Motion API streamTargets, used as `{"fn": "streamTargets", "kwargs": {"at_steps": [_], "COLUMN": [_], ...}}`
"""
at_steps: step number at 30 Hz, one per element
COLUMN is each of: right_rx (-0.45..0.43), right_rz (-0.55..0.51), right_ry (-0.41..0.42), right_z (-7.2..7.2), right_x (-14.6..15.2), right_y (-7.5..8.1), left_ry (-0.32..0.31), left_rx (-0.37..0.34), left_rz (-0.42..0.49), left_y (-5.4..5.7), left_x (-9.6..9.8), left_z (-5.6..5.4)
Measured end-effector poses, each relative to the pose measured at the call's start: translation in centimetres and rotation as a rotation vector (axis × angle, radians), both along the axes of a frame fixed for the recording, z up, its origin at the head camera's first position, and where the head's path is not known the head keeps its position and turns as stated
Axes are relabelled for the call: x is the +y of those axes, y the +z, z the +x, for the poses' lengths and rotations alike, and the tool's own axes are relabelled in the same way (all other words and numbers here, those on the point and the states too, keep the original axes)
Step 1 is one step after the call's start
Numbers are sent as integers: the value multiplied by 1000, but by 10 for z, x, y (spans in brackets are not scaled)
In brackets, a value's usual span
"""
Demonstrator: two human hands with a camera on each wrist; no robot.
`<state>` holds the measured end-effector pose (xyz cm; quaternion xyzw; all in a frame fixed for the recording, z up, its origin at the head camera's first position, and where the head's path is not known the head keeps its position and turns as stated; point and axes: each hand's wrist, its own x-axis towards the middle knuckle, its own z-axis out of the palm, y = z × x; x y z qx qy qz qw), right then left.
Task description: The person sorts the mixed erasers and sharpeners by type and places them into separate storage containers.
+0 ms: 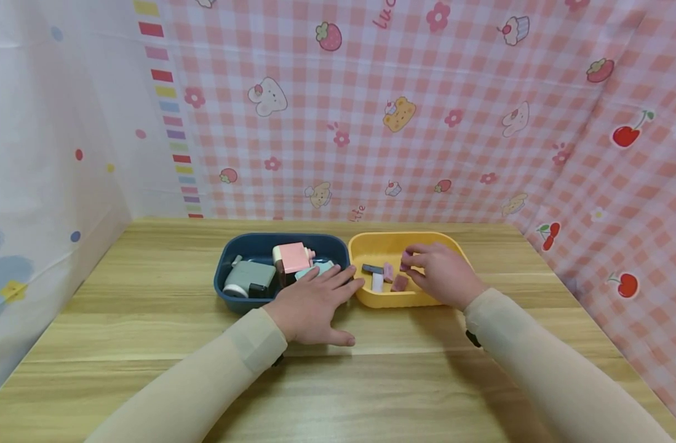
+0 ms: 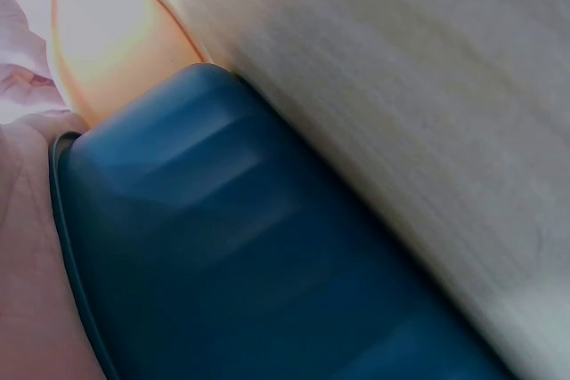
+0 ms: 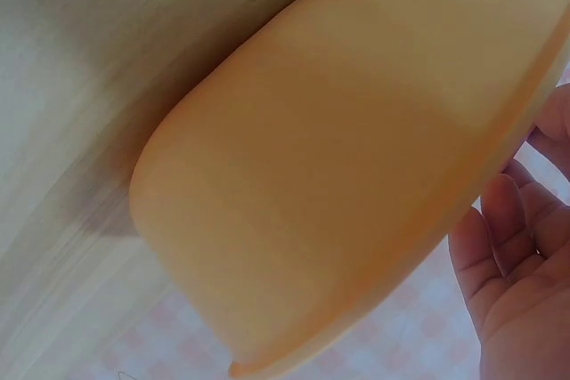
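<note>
My left hand [image 1: 311, 311] lies with straight, spread fingers across the front right rim of the dark blue bin [image 1: 227, 252], its fingertips near the yellow bin [image 1: 415, 299]. Over the yellow bin, my right hand [image 1: 447, 275] pinches a small purplish-pink block [image 1: 405, 261] between thumb and fingers. Beneath it in that bin lie a dark blue-grey piece [image 1: 373, 269], a pink piece [image 1: 388, 272], a white piece [image 1: 377, 282] and a dusky rose piece [image 1: 399, 283]. In the right wrist view, the bin's wall [image 3: 294, 175] hides the right fingertips.
Inside the blue bin sit a grey-green boxy item [image 1: 253, 275], a pink and cream boxy item [image 1: 291, 256] and a pale teal item [image 1: 318, 269], partly covered by the left hand. Both bins stand side by side on a wooden table [image 1: 371, 394], before a pink checked cloth [image 1: 360, 117].
</note>
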<state>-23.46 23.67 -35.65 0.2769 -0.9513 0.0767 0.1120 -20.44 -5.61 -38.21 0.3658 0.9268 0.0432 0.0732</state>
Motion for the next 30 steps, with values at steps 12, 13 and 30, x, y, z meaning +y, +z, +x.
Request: {"fn": "streamTargets", "kwargs": {"at_steps": [12, 13, 30], "right_rx": [-5, -11, -63], "right_rz": [34, 37, 51], "right_ry": [-7, -12, -46], "right_z": [-1, -1, -2], "right_x": [-5, -6, -10], "right_y": [2, 2, 5], "left_ry": [8, 9, 6], "left_rx": [4, 4, 4], "left_rz": [-5, -7, 1], "left_y": [1, 1, 0], "left_x": [0, 0, 0], "left_z": [0, 0, 0]}}
